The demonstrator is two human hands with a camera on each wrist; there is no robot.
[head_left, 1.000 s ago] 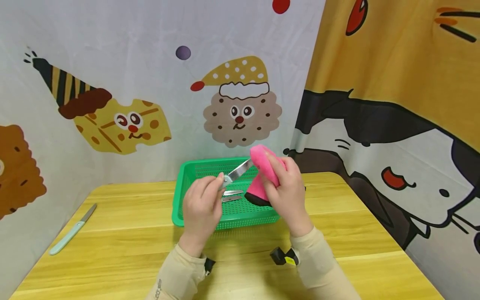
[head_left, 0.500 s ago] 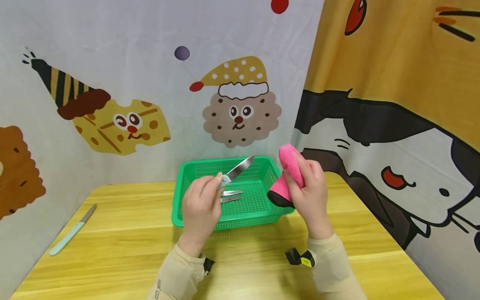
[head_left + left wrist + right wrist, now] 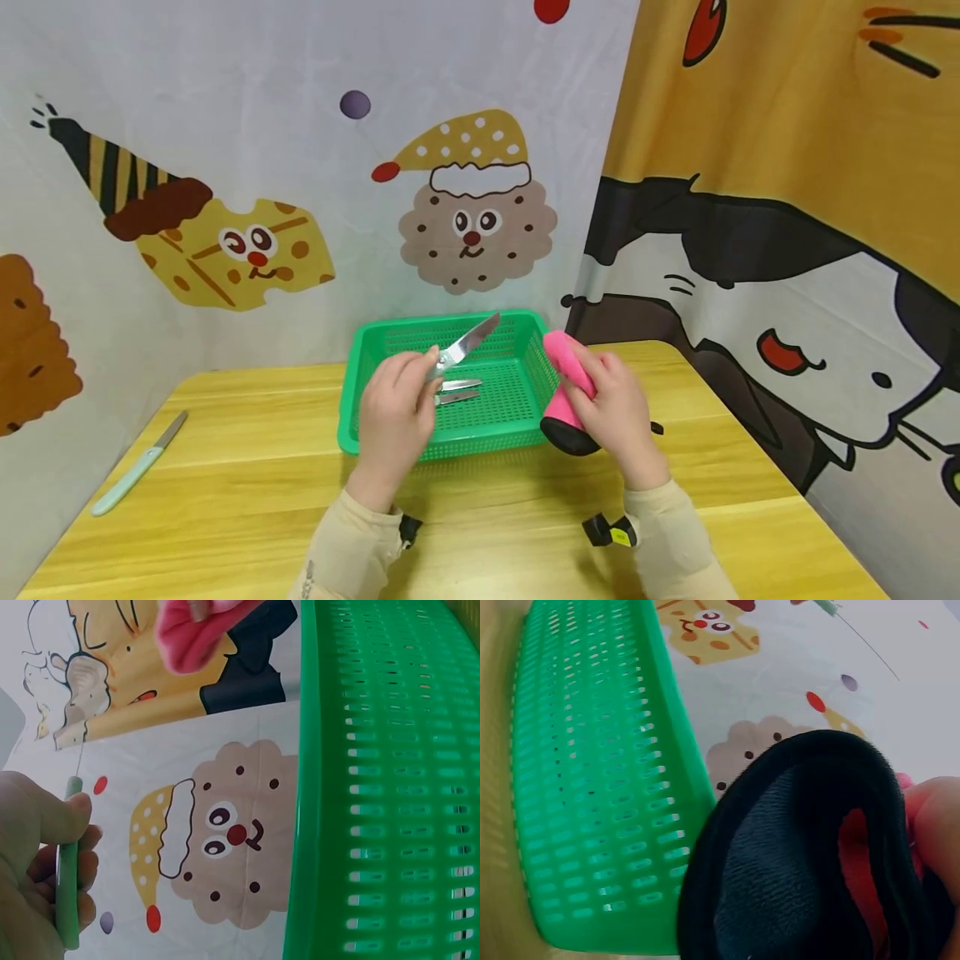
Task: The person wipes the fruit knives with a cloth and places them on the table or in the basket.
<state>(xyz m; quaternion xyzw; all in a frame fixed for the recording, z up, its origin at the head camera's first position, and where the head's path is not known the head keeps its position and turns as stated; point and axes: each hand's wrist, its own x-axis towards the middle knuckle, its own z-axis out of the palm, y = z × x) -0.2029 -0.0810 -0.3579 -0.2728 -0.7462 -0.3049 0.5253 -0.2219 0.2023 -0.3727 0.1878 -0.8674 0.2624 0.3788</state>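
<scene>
My left hand pinches a knife by its pale green handle, and the blade points up and to the right above the basket. In the left wrist view, thumb and fingers close round the handle. My right hand grips a bunched pink fluffy cloth to the right of the basket, apart from the blade. Its black-edged opening fills the lower part of the right wrist view. Inside the green basket lie two more knives, their blades side by side and their handles hidden behind my left hand.
Another knife with a pale green handle lies on the wooden table at the left. Behind the table hangs a printed curtain, and a yellow one stands at the right.
My right hand has drawn the pink cloth off the blade, to the right, then lowered it slightly. The left hand still holds the knife in almost the same place.
</scene>
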